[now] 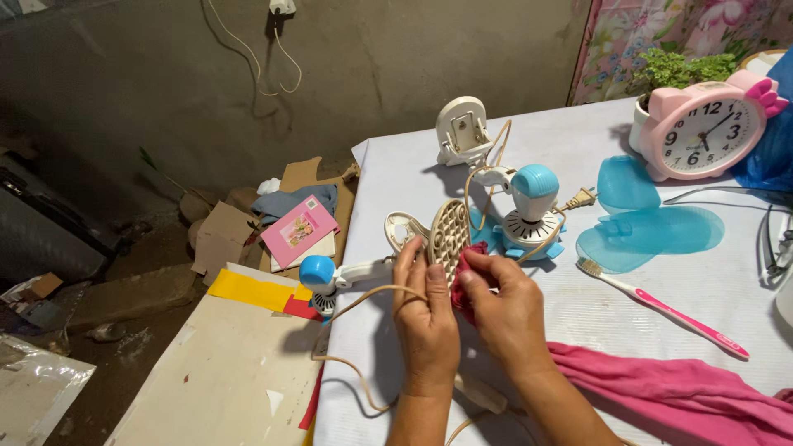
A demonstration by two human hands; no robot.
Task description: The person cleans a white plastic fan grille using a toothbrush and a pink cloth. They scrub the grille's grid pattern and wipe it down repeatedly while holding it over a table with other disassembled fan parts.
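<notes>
Rough concrete walls are standing behind a desk (710, 289) covered with a white cloth. At its near edge, the left hand (425, 318) is closing its fingers around a cream perforated fan grille (450, 231), holding it upright. The right hand (504, 306) is pinching a small red rag (469, 268) and pressing it against the grille. A beige cord (363, 301) is looping over the left wrist, so in my judgement a sudden pull could drag the small fan motor (530, 211) with its blue cap. Blue fan blades (652, 227), a pink toothbrush (661, 306) and a pink clock (706, 128) are lying nearby.
</notes>
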